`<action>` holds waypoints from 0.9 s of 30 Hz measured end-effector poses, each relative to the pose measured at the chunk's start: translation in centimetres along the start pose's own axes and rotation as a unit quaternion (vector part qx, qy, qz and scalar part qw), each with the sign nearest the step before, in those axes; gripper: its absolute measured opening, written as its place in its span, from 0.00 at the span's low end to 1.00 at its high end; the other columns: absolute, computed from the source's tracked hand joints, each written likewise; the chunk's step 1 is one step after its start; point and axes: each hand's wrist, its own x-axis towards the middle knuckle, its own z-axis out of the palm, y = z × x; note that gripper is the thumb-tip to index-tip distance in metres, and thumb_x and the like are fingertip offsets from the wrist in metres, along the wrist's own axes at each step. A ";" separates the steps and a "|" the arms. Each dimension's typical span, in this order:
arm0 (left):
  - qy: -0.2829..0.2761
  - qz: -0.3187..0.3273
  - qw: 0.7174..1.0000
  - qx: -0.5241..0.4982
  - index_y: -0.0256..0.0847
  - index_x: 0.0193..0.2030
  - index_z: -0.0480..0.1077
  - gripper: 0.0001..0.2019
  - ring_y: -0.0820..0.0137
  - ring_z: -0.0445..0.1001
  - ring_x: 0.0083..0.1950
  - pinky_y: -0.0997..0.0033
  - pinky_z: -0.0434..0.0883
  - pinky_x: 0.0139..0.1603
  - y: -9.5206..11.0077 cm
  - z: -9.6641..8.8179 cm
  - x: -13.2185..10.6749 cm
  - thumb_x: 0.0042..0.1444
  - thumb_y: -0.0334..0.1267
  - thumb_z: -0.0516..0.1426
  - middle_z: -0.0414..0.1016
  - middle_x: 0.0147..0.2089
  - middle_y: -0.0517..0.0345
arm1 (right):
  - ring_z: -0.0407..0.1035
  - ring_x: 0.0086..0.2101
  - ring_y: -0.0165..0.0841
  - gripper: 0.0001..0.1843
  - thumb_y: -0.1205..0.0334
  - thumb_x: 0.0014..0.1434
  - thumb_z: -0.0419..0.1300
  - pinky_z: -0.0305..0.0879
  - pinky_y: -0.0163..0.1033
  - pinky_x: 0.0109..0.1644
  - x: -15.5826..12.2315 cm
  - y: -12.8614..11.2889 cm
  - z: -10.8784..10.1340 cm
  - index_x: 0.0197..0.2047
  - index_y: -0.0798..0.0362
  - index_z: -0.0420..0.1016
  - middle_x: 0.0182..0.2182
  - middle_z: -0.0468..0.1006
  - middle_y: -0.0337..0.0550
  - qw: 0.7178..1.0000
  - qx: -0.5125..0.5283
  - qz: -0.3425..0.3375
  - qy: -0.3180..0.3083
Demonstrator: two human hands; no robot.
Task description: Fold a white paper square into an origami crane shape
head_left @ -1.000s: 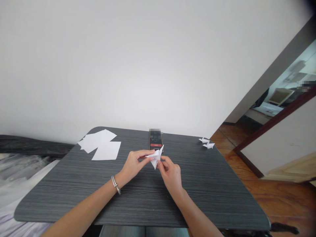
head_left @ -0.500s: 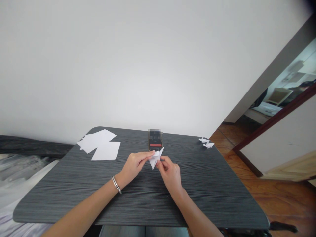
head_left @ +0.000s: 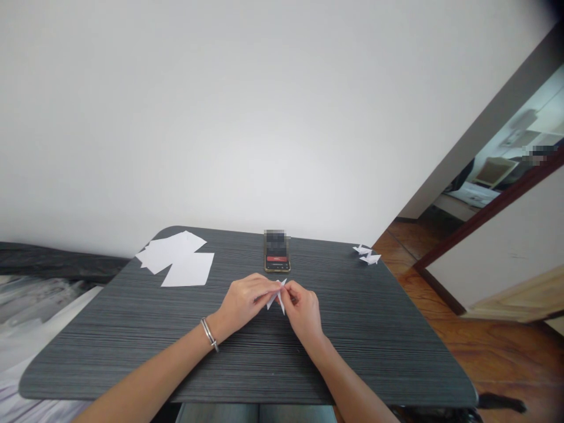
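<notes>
A small folded white paper piece (head_left: pixel 277 296) is held low over the dark grey table (head_left: pixel 132 329), pinched from both sides. My left hand (head_left: pixel 243 301), with a metal bracelet at the wrist, grips its left part with closed fingers. My right hand (head_left: pixel 302 310) pinches its right part. Most of the paper is hidden between the fingers; only thin points stick out downward.
A phone (head_left: pixel 277 259) lies just beyond my hands. Several flat white paper sheets (head_left: pixel 176 262) lie at the table's far left corner. Two small folded paper figures (head_left: pixel 366 255) sit at the far right edge. A white wall stands behind; wooden floor and a doorway are to the right.
Both hands have come down toward the table with the paper, which has been pressed narrower; the phone behind it now shows fully.
</notes>
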 end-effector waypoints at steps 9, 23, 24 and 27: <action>0.026 -0.069 0.997 0.010 0.40 0.40 0.71 0.08 0.70 0.69 0.35 0.70 0.69 0.38 0.5 0.3 0.1 0.54 0.34 0.54 0.76 0.37 0.56 | 0.65 0.18 0.27 0.12 0.65 0.56 0.50 0.55 0.28 0.22 -0.3 -0.4 0.5 0.22 0.53 0.68 0.16 0.72 0.35 0.999 0.039 -0.005 -0.033; 0.048 -0.089 0.995 -0.014 0.39 0.43 0.70 0.11 0.72 0.69 0.34 0.73 0.69 0.36 0.2 0.3 0.1 0.52 0.32 0.56 0.73 0.32 0.57 | 0.64 0.19 0.27 0.11 0.65 0.56 0.49 0.55 0.29 0.23 -0.3 -0.3 0.6 0.24 0.54 0.68 0.18 0.71 0.37 0.997 0.048 -0.004 -0.057; 0.048 -0.087 0.995 -0.015 0.39 0.43 0.70 0.11 0.72 0.69 0.34 0.73 0.69 0.36 0.2 0.3 0.1 0.52 0.31 0.56 0.73 0.32 0.57 | 0.65 0.19 0.28 0.11 0.64 0.56 0.49 0.55 0.29 0.24 -0.3 -0.3 0.6 0.25 0.54 0.68 0.18 0.72 0.37 0.997 0.052 -0.005 -0.059; 0.043 -0.079 0.996 -0.021 0.40 0.44 0.69 0.12 0.72 0.69 0.35 0.73 0.69 0.37 0.2 0.3 0.2 0.52 0.31 0.55 0.73 0.33 0.57 | 0.66 0.20 0.28 0.11 0.64 0.57 0.49 0.56 0.29 0.24 -0.3 -0.4 0.6 0.25 0.53 0.67 0.18 0.73 0.37 0.996 0.064 -0.004 -0.063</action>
